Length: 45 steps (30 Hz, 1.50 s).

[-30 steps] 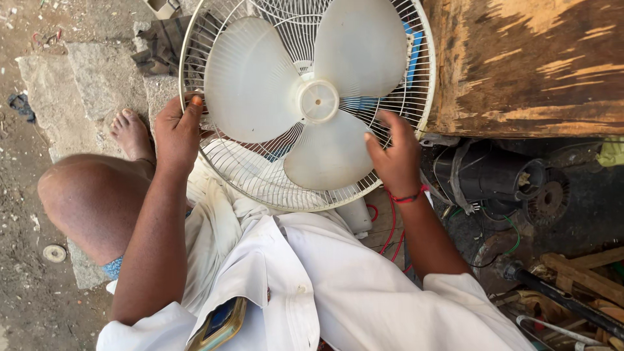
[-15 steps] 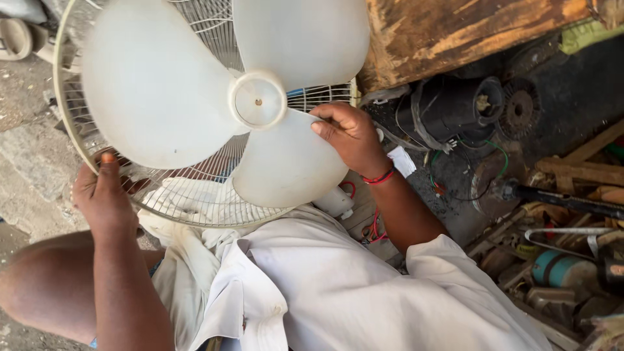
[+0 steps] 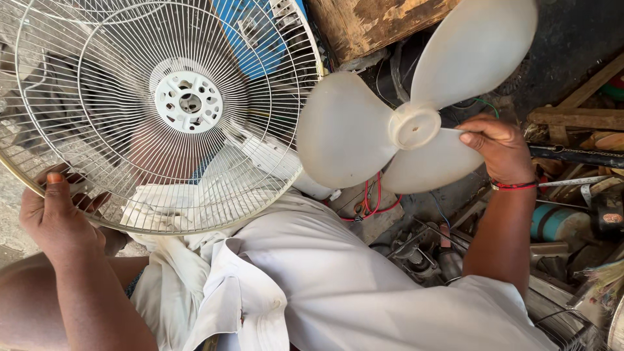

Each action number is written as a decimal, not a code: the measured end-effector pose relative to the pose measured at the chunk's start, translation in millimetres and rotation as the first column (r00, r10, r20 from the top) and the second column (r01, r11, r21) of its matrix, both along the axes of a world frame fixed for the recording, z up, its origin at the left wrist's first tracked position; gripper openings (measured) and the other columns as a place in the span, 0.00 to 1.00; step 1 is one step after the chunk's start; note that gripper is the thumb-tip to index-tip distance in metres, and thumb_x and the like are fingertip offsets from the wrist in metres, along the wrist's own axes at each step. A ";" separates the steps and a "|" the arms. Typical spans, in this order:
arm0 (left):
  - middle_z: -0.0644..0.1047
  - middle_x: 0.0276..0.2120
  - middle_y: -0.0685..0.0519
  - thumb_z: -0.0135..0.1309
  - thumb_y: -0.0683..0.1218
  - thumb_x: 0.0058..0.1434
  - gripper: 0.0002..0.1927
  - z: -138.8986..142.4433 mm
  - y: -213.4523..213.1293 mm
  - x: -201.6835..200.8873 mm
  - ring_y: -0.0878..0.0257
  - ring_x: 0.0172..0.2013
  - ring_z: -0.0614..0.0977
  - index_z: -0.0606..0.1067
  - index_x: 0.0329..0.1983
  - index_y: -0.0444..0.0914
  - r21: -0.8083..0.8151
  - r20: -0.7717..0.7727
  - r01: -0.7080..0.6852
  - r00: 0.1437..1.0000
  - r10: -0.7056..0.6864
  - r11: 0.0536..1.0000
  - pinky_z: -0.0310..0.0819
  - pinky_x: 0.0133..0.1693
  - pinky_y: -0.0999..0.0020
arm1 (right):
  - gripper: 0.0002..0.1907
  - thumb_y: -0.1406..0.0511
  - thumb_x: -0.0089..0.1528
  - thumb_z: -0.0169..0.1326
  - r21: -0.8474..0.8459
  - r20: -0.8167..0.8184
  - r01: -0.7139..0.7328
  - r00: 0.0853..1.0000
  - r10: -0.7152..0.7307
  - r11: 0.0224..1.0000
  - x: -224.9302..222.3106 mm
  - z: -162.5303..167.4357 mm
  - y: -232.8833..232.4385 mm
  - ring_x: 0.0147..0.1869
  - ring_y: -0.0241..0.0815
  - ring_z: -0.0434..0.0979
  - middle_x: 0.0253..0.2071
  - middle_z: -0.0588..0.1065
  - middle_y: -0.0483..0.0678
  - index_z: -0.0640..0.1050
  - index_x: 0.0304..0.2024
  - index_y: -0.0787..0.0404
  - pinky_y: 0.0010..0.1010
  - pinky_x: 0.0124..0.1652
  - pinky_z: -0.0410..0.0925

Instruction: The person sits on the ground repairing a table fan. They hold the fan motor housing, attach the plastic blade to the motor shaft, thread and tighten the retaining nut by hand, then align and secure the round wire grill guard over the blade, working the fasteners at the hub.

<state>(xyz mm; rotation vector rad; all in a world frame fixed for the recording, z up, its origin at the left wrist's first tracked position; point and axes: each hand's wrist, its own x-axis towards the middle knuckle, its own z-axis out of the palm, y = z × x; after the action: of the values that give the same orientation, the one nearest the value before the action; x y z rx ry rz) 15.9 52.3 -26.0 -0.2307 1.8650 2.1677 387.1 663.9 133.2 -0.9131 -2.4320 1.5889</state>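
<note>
Lifted clear of the wire fan guard since half a second ago, white three-blade fan blade now out at three o'clock. Right hand, grip clamped on one lower blade beside the hub. Left hand, grip closed on the guard's rim at eight o'clock, thumb up along the wire. Bare white hub mount at the guard's centre. Wooden block at twelve o'clock; red wires below the blade.

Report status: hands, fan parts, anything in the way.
Left hand grips the wire guard rim. Right hand holds the blade, clear of guard. Nothing between them.
</note>
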 end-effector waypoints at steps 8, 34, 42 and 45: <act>0.78 0.43 0.48 0.52 0.43 0.83 0.10 -3.1 -1.0 -1.1 0.66 0.38 0.80 0.74 0.57 0.29 -0.063 -0.033 0.011 0.999 -0.013 0.998 0.82 0.41 0.70 | 0.13 0.66 0.64 0.63 -0.211 0.285 0.518 0.844 -0.455 0.829 122.1 -115.1 33.9 0.46 0.37 0.78 0.44 0.80 0.45 0.81 0.51 0.62 0.33 0.48 0.71; 0.79 0.39 0.55 0.51 0.47 0.75 0.12 21.3 -5.6 -5.6 0.70 0.36 0.80 0.77 0.55 0.36 -0.090 0.129 -0.090 0.986 0.101 0.992 0.83 0.34 0.71 | 0.20 0.62 0.73 0.53 -0.179 -0.076 0.022 0.996 -0.036 0.984 -134.6 -157.3 -93.4 0.51 0.39 0.82 0.53 0.79 0.51 0.70 0.64 0.63 0.28 0.44 0.75; 0.78 0.37 0.57 0.50 0.48 0.75 0.13 25.2 -14.6 -5.2 0.71 0.35 0.80 0.78 0.55 0.35 -0.054 0.122 -0.079 0.989 0.085 0.995 0.83 0.33 0.71 | 0.13 0.64 0.68 0.54 -0.499 -0.067 0.201 0.961 -0.269 0.843 -226.6 -149.2 -178.6 0.34 0.39 0.80 0.41 0.80 0.48 0.72 0.54 0.58 0.29 0.30 0.73; 0.77 0.36 0.57 0.50 0.47 0.76 0.13 26.4 -17.0 -6.5 0.72 0.33 0.78 0.78 0.55 0.35 -0.058 0.086 -0.070 0.993 0.075 0.996 0.80 0.32 0.71 | 0.10 0.65 0.69 0.54 -0.493 -0.144 0.179 0.948 -0.283 0.852 -226.9 -148.0 -182.3 0.32 0.39 0.79 0.38 0.78 0.47 0.72 0.53 0.58 0.29 0.28 0.71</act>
<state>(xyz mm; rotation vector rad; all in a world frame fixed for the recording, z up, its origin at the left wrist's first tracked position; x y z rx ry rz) 9.4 35.3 0.3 -0.4051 1.8959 2.1180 160.2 481.6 -14.8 -0.9913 -1.7363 2.1007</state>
